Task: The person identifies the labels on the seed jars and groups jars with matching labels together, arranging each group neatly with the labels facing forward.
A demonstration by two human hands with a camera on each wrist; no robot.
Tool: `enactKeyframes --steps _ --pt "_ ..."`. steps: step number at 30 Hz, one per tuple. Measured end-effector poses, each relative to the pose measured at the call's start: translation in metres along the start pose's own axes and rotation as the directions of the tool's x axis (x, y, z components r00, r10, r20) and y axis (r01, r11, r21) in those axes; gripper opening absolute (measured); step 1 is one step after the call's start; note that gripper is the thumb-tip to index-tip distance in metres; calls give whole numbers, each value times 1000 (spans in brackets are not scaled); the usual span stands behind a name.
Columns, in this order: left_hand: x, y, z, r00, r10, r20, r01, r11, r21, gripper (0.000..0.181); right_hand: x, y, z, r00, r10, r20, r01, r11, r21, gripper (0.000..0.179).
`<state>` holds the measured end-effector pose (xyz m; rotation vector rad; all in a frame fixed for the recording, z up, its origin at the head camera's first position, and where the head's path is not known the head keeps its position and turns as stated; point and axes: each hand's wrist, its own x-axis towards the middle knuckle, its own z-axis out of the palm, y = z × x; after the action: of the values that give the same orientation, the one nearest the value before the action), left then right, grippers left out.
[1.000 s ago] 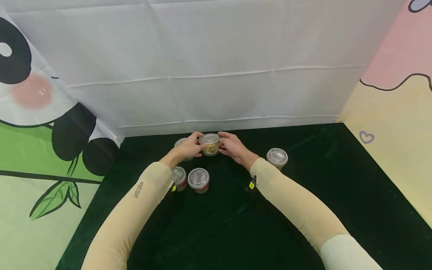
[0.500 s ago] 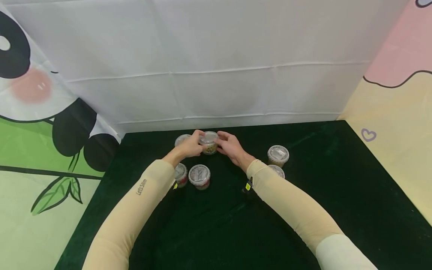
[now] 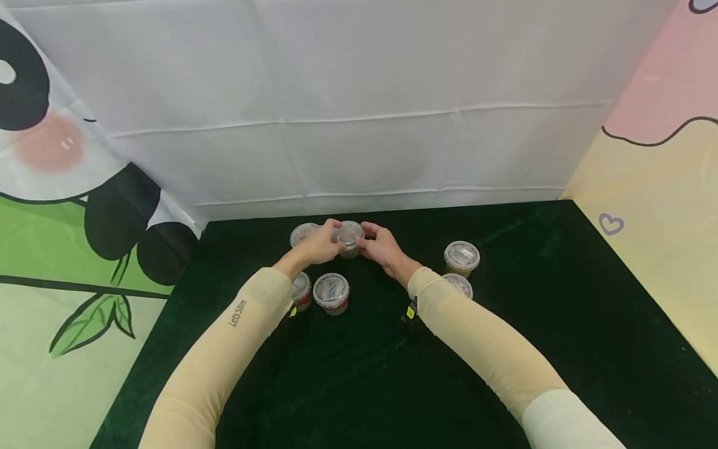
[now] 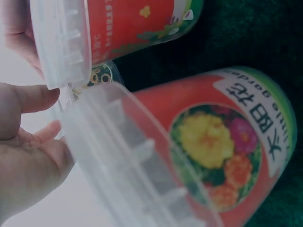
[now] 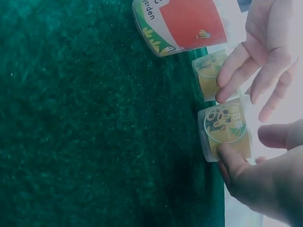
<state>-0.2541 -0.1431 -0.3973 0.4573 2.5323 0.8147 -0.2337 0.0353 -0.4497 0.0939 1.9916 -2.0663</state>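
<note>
A small clear-lidded tub (image 3: 349,236) with a yellow label is between my two hands near the table's back edge. My left hand (image 3: 320,244) grips its left side, and my right hand (image 3: 384,247) holds its right side with thumb in front. The right wrist view shows that yellow tub (image 5: 229,127) with the right thumb against its label. Just left of it stands another yellow tub (image 5: 207,78), whose lid (image 3: 303,232) is partly behind my left hand. Closer to me are two red-labelled tubs, one (image 3: 331,294) in full sight and one (image 3: 301,292) partly covered by my left wrist.
On the right stands a lidded tub (image 3: 462,257), with a further tub (image 3: 459,285) half hidden by my right sleeve. A dark green cloth (image 3: 370,386) covers the table. A white sheet (image 3: 364,149) rises directly behind its back edge.
The held tub has tipped more upright, so its lid shows more and its label less. My right forearm has shifted slightly left, uncovering a tub on the right. The view has shifted slightly.
</note>
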Motion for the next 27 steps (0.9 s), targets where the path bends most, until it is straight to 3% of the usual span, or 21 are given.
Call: enactKeyframes --steps 3,9,15,20,27 --pt "0 2 -2 999 31 3 -32 994 105 57 1 1 0 1000 28 6 -28 1000 -6 54" --pt "1 4 -4 993 115 30 -119 945 305 44 1 1 2 999 40 17 -40 999 -11 54" --pt "1 4 -3 990 133 53 -143 925 351 31 -1 -1 1 999 44 11 -44 998 -44 53" --pt "-1 7 -2 991 134 14 -130 918 374 37 -1 -2 0 1000 26 9 -26 997 -69 53" --pt "-7 4 6 991 131 9 -120 874 471 49 -6 6 0 996 -89 -31 77 957 -281 52"
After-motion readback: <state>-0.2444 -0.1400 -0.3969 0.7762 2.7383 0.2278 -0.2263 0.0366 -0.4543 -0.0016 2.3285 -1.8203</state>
